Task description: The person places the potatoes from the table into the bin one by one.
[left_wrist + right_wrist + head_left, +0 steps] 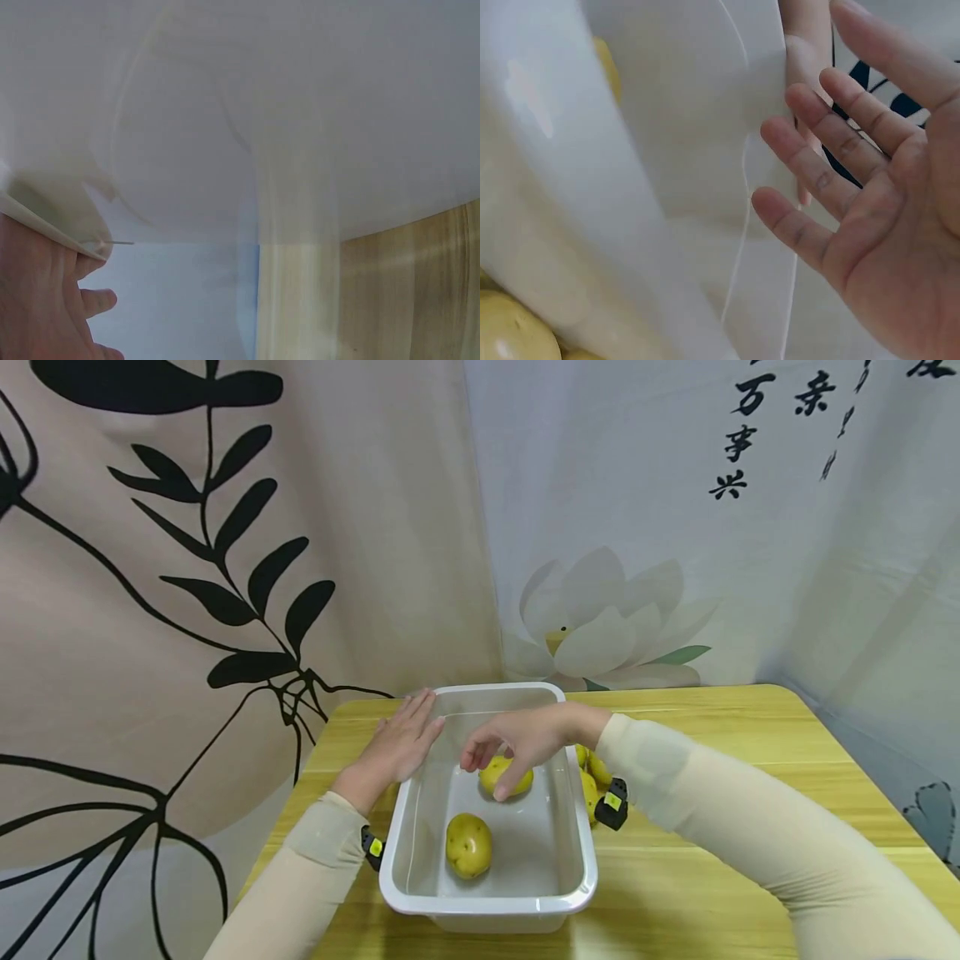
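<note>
A white plastic tub stands on the table with two yellow potatoes inside. One potato lies near the front left of the tub floor; the other potato is farther back, partly hidden behind my right hand. That hand hovers over the tub with its fingers loosely bent, and in the right wrist view the palm and spread fingers hold nothing. My left hand rests on the tub's left rim with its fingers straight, its fingers showing beside the rim in the left wrist view.
Several more potatoes lie on the wooden table just outside the tub's right wall, partly hidden by the right wrist. Printed curtains hang behind the table. A black wrist strap device sits on the right wrist.
</note>
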Motion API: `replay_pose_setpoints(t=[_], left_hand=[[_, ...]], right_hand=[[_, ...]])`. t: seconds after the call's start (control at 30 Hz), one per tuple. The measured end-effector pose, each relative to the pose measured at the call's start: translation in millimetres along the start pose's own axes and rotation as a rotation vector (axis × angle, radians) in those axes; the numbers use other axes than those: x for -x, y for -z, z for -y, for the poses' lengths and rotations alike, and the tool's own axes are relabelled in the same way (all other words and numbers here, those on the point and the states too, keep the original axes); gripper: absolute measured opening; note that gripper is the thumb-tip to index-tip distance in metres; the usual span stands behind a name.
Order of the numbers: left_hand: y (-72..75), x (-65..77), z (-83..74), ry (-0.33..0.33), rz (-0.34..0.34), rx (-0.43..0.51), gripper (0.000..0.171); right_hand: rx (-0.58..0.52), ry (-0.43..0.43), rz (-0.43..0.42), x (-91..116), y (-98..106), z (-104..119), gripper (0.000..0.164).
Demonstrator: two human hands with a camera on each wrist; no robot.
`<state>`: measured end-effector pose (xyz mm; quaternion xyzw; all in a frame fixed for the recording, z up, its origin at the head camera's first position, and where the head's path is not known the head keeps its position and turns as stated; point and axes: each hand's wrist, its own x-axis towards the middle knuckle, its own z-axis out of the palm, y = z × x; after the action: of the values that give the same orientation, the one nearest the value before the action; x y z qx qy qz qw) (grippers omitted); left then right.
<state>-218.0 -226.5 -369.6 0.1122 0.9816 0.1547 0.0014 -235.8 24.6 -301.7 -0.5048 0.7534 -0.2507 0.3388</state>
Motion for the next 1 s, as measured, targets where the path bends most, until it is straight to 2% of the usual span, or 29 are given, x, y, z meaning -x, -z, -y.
replay_pose_setpoints(t=[0.47, 0.7, 1.0], left_hand=[[1.2, 0.2, -0.5, 0.001, 0.01, -0.007, 0.068], [0.8, 0.2, -1.4, 0.008, 0.015, -0.014, 0.07], [0.2, 0.0, 0.1, 0.003, 0.02, -0.014, 0.071]], right_hand=[[-0.009, -0.056, -0.119, 52.4, 20.6, -14.6, 0.051], [-0.048, -0.052, -0.196, 87.0, 33.8, -22.5, 0.055], [-0.091, -0.069, -0.325, 128.7, 42.2, -49.7, 0.053]])
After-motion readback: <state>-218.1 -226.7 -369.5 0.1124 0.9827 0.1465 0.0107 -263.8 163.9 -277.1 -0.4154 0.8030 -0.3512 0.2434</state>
